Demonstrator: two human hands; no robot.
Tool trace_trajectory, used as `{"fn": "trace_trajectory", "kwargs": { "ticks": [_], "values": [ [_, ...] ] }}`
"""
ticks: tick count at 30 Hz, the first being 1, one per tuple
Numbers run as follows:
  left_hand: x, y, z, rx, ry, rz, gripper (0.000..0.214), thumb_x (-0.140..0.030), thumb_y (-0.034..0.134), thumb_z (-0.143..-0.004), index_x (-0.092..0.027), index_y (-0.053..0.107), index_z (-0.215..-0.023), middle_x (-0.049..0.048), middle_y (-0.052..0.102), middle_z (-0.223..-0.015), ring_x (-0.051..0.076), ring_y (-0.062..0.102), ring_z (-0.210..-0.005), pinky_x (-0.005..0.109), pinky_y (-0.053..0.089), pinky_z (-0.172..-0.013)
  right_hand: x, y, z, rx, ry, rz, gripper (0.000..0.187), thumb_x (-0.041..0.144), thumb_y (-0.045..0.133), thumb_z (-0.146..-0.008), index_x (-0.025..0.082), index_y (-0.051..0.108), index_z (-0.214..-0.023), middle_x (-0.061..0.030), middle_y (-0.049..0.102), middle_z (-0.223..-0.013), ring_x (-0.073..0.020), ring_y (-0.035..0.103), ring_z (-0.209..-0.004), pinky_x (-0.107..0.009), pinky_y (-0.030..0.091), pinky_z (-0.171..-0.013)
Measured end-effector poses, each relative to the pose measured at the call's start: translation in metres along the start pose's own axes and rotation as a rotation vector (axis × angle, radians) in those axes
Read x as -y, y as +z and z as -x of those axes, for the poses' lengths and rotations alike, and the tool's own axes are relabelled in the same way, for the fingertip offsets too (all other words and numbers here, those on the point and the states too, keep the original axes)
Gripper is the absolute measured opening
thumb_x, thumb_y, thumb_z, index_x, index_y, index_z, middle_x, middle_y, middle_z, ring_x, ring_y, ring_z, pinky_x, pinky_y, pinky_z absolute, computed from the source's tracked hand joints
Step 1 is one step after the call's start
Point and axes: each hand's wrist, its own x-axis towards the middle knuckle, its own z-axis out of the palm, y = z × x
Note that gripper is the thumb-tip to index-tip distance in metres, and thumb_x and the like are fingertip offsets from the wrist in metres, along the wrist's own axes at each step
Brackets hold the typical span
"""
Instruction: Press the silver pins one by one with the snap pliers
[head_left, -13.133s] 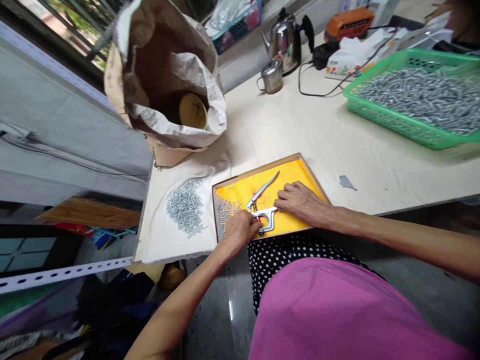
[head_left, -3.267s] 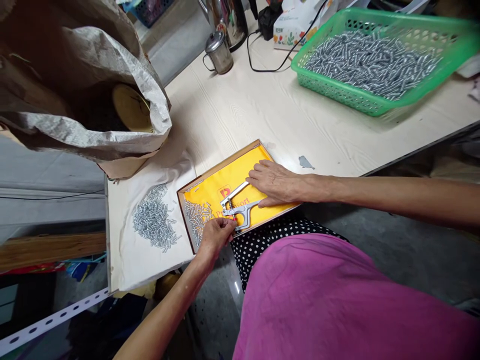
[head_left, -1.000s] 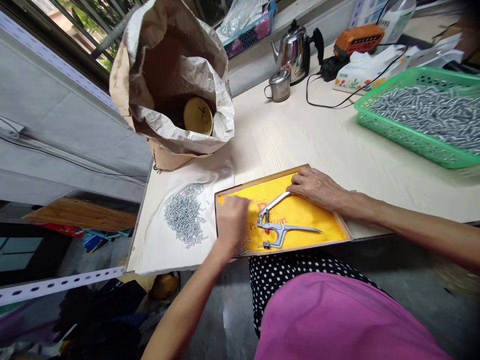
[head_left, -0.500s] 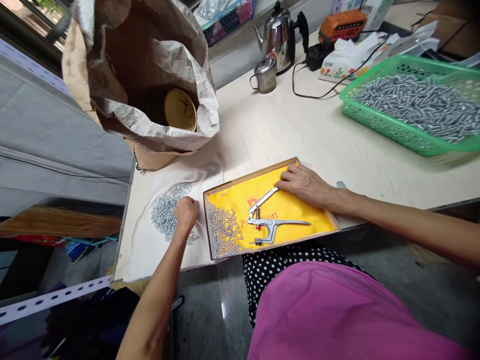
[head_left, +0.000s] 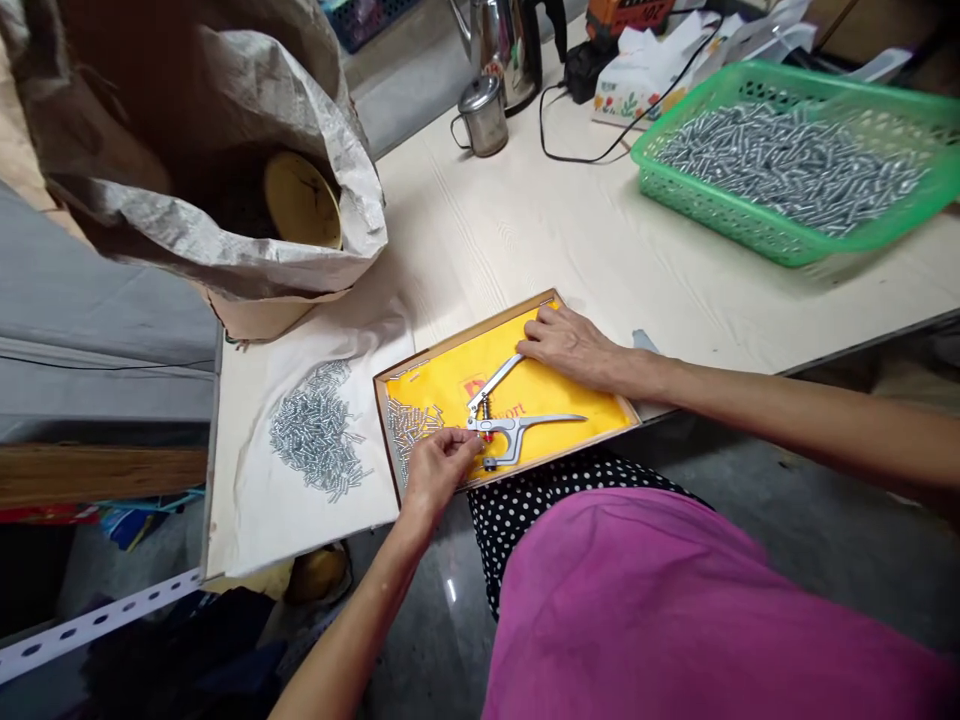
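Silver hand-press pliers [head_left: 513, 428] with a spring lie in a shallow tray [head_left: 469, 343] lined with yellow, their handles spread apart. My right hand [head_left: 574, 345] is closed on the end of the upper handle. My left hand [head_left: 442, 462] pinches beside the jaws of the pliers; whatever is between its fingertips is too small to name. Small metal pins [head_left: 409, 418] are heaped at the tray's left end, partly hidden by my left hand. A bigger pile of similar pins [head_left: 315, 430] rests on a white cloth [head_left: 259, 520] left of the tray.
A large open paper sack [head_left: 277, 295] with a yellow bowl [head_left: 302, 200] inside stands at the back left. A green basket [head_left: 720, 215] of metal pieces is at the right. Behind are a metal cup [head_left: 484, 120], a kettle [head_left: 517, 60] and a black cable [head_left: 559, 155].
My left hand has moved right, from the pin pile on the cloth to the jaws of the pliers. My right hand keeps hold of the upper handle. The view has shifted.
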Motion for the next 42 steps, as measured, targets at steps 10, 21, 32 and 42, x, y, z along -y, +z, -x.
{"fn": "trace_trajectory", "kwargs": {
  "ticks": [10, 21, 32, 42],
  "values": [
    [0.002, 0.007, -0.003, 0.026, -0.093, -0.057, 0.038, -0.051, 0.075, -0.06, -0.014, 0.068, -0.069, -0.0054, 0.052, -0.047, 0.007, 0.039, -0.04, 0.02, 0.025, -0.041, 0.0, 0.0, 0.003, -0.05, -0.015, 0.029, 0.026, 0.021, 0.04, -0.098, 0.02, 0.066, -0.099, -0.0106, 0.063, -0.093, -0.0269, 0.041, -0.091, -0.038, 0.027, -0.073],
    [-0.014, 0.006, -0.008, 0.153, -0.198, -0.227, 0.019, -0.027, 0.064, -0.077, -0.016, 0.061, -0.062, -0.0044, 0.052, -0.039, 0.008, 0.042, -0.034, 0.019, 0.031, -0.039, 0.004, -0.008, 0.005, 0.022, -0.014, -0.015, 0.024, 0.026, 0.044, -0.1, 0.018, 0.066, -0.1, -0.0111, 0.065, -0.096, -0.0266, 0.048, -0.094, -0.037, 0.036, -0.075],
    [-0.004, 0.006, -0.007, 0.111, -0.152, -0.272, 0.02, -0.03, 0.064, -0.078, -0.015, 0.065, -0.065, -0.004, 0.054, -0.042, 0.008, 0.044, -0.036, 0.02, 0.033, -0.041, 0.019, -0.027, 0.047, 0.002, -0.083, -0.133, 0.098, 0.074, 0.064, -0.075, 0.013, 0.038, -0.147, -0.0167, 0.057, -0.133, -0.0365, 0.049, -0.119, -0.054, 0.033, -0.108],
    [-0.001, 0.004, -0.004, 0.112, -0.128, -0.393, 0.025, -0.034, 0.06, -0.085, -0.016, 0.064, -0.069, -0.0026, 0.055, -0.047, 0.011, 0.047, -0.041, 0.023, 0.036, -0.045, 0.031, -0.035, 0.048, 0.075, -0.033, -0.064, 0.057, 0.056, 0.065, -0.083, 0.01, 0.059, -0.116, -0.0146, 0.063, -0.106, -0.0297, 0.049, -0.098, -0.042, 0.036, -0.089]
  ]
}}
